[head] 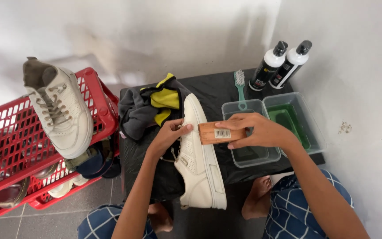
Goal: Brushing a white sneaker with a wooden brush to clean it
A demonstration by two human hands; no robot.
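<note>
Left hand (169,135) grips the white sneaker (200,163) by its collar, holding it on its side on the black table (217,90). Right hand (255,130) clasps a wooden brush (219,132) against the sole, just right of that grip. Beyond the brush hand sit two clear tubs (308,128), one holding green liquid.

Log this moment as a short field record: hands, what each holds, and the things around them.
left hand: grips the white sneaker at its collar, holding it on its side over the black table
right hand: holds a wooden brush against the sneaker's sole edge
containers: two clear tubs, the right-hand one with green liquid
bottles: two black-and-white bottles at the wall
other tools: green toothbrush; grey and yellow cloth
left side: red crate with second white sneaker on top
</note>
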